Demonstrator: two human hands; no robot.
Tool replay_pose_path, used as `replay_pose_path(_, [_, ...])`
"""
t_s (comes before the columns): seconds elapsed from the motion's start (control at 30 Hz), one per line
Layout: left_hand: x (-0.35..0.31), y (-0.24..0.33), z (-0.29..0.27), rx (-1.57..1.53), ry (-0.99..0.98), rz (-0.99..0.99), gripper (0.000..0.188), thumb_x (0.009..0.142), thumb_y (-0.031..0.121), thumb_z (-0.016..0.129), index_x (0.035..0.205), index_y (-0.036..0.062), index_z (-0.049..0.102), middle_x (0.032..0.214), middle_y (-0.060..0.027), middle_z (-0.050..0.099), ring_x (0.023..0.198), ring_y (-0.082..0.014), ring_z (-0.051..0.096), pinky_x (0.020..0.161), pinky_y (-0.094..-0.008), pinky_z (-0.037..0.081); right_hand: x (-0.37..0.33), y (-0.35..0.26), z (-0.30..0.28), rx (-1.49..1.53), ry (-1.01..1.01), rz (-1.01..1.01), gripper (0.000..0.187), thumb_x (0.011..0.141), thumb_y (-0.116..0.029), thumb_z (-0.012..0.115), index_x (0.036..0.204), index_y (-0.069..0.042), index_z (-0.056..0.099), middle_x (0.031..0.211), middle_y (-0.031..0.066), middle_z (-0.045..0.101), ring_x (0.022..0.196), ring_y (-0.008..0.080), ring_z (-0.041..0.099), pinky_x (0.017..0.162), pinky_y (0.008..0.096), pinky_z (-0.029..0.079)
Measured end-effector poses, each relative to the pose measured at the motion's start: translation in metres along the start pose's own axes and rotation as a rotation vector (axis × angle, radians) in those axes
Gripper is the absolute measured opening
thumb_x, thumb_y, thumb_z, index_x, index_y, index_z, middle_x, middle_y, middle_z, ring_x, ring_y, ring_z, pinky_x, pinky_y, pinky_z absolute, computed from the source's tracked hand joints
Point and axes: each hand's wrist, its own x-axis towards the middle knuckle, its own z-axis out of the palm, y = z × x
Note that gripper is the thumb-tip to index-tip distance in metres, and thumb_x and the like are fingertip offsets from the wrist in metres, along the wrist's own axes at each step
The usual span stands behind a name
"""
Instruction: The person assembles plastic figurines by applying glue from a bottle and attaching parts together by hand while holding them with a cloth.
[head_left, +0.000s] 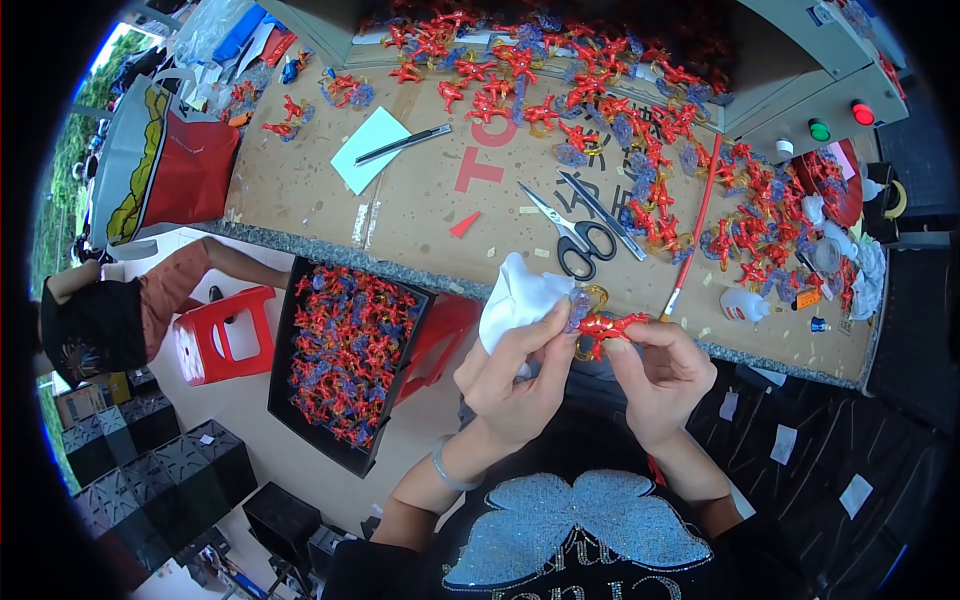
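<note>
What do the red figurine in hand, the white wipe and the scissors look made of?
Red figurine: probably hard plastic, glossy; bright highlights.
White wipe: matte, soft folds; cloth or tissue, can't tell which.
Scissors: likely metal blades, pale sheen; handles smooth black, probably plastic.

Beyond the left hand [515, 385], the cardboard-covered surface [420, 215] bore black-handled scissors [570, 231] and, farther left, pale-green paper [358, 150]. Right of the right hand [665, 385] stood a white bottle [742, 305]; red figurines [520, 62] lay scattered well beyond both.
</note>
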Motion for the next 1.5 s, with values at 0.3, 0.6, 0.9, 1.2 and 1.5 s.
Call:
replay_pose_path(0.3, [0.001,0.002,-0.003,0.021,0.008,0.005,0.025,0.073,-0.005,0.075,0.098,-0.0021,0.071,0.08,-0.0095,0.068,0.058,-0.0104,0.056,0.052,-0.0214,0.045,0.001,-0.003,0.001,0.002,-0.018,0.005,0.018,0.076,0.01,0.072,0.092,0.008,0.065,0.086,0.0143,0.069,0.078,0.0146,0.065,0.071,0.0249,0.051])
replay_pose_path(0.6, [0.001,-0.011,-0.01,-0.155,-0.028,-0.069,0.025,0.084,0.007,0.065,0.107,-0.0035,0.065,0.085,-0.0075,0.064,0.066,-0.0082,0.054,0.057,-0.0203,0.042,0.017,-0.002,-0.003,-0.006,-0.036,0.084,0.015,0.079,0.004,0.072,0.092,0.007,0.067,0.085,0.0116,0.07,0.079,0.0156,0.066,0.073,0.027,0.052])
replay_pose_path(0.9, [0.026,-0.043,-0.03,-0.864,-0.791,-0.77,0.049,0.094,0.035,0.055,0.124,-0.0035,0.052,0.102,-0.0057,0.06,0.075,-0.0063,0.048,0.066,-0.0199,0.038,0.083,-0.013,-0.037,-0.217,-0.847,0.28,0.016,0.077,-0.004,0.073,0.092,0.001,0.071,0.081,0.0078,0.07,0.077,0.0125,0.065,0.071,0.027,0.05])
replay_pose_path(1.2, [0.02,-0.026,-0.017,-0.736,-0.926,-0.799,0.049,0.095,0.015,0.057,0.137,-0.0009,0.038,0.108,-0.0043,0.059,0.083,-0.0045,0.054,0.072,-0.0201,0.046,0.097,-0.001,-0.027,-0.285,-1.032,0.231,0.014,0.078,-0.007,0.072,0.091,0.0,0.071,0.083,0.0058,0.066,0.077,0.0127,0.061,0.07,0.0273,0.048])
replay_pose_path(1.5, [0.015,-0.026,-0.01,-0.61,-0.624,-0.796,0.037,0.096,0.008,0.051,0.133,0.0035,0.05,0.101,-0.0022,0.062,0.073,-0.0021,0.052,0.063,-0.0172,0.045,0.038,0.012,-0.025,-0.291,-0.309,-0.08,0.027,0.072,-0.005,0.078,0.097,-0.001,0.067,0.091,0.0096,0.065,0.084,0.0195,0.062,0.072,0.0299,0.05])
